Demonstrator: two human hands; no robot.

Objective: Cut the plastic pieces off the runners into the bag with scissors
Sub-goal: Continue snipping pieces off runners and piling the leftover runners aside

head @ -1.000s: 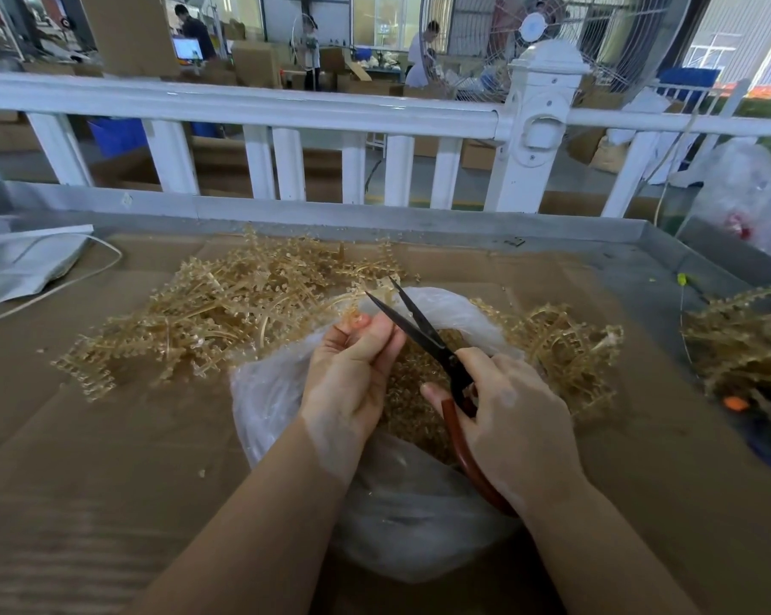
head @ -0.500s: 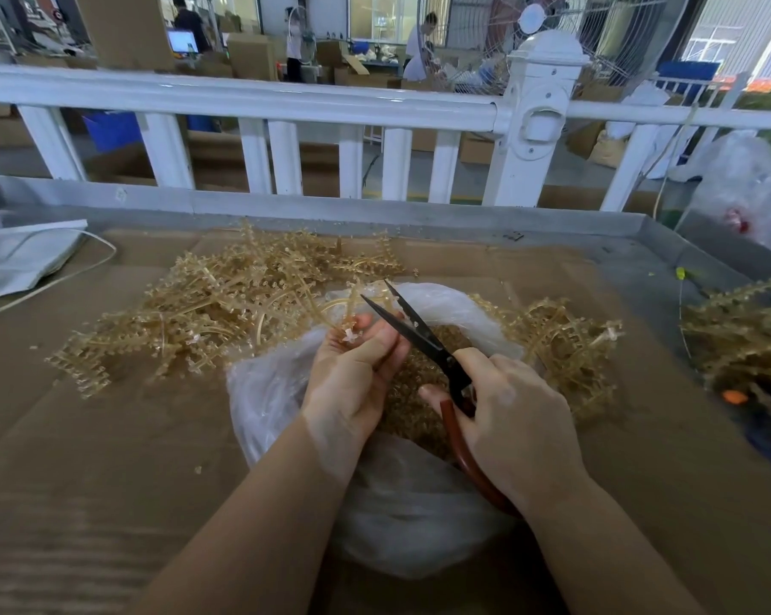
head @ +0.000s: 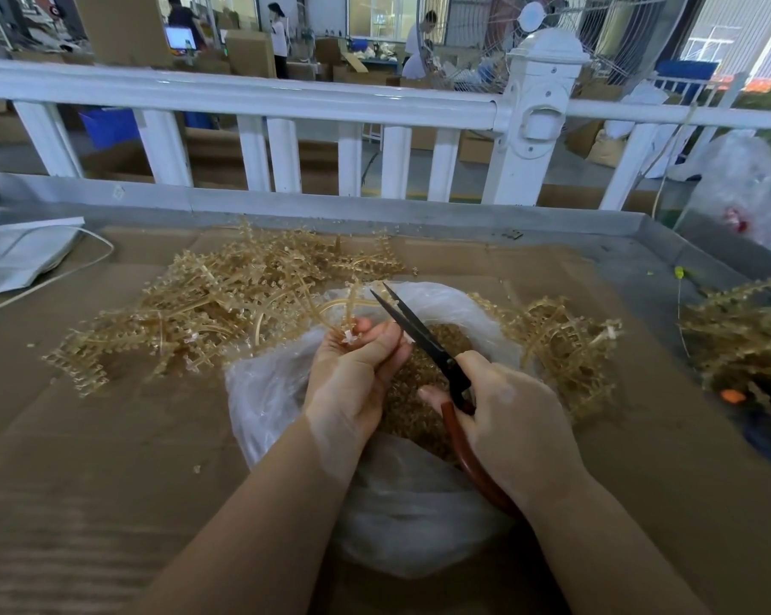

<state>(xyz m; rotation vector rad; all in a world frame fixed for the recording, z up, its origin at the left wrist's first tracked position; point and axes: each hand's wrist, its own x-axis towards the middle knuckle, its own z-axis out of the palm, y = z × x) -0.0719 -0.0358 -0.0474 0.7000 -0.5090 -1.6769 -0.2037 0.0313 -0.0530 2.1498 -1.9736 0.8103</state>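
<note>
Holding a tan runner (head: 344, 312) pinched in the left hand (head: 352, 375), a worker keeps it over the open mouth of a clear bag (head: 281, 392) near the middle of the counter (head: 86, 481). The right hand (head: 512, 419) is clenched round the red-brown handles of the scissors (head: 423, 339), whose dark blades stand parted and point toward the counter's far edge, just beside the left fingertips. Cut pieces (head: 410, 392) fill the bag between the two hands. A large pile of runners (head: 224, 299) spreads behind and left of the bag, reaching toward the far edge; a smaller heap (head: 565, 344) lies just right of it, and a third cluster (head: 743, 330) sits at the right edge. Cardboard lines the counter, and a white railing (head: 242, 97) runs beyond its far edge.
</note>
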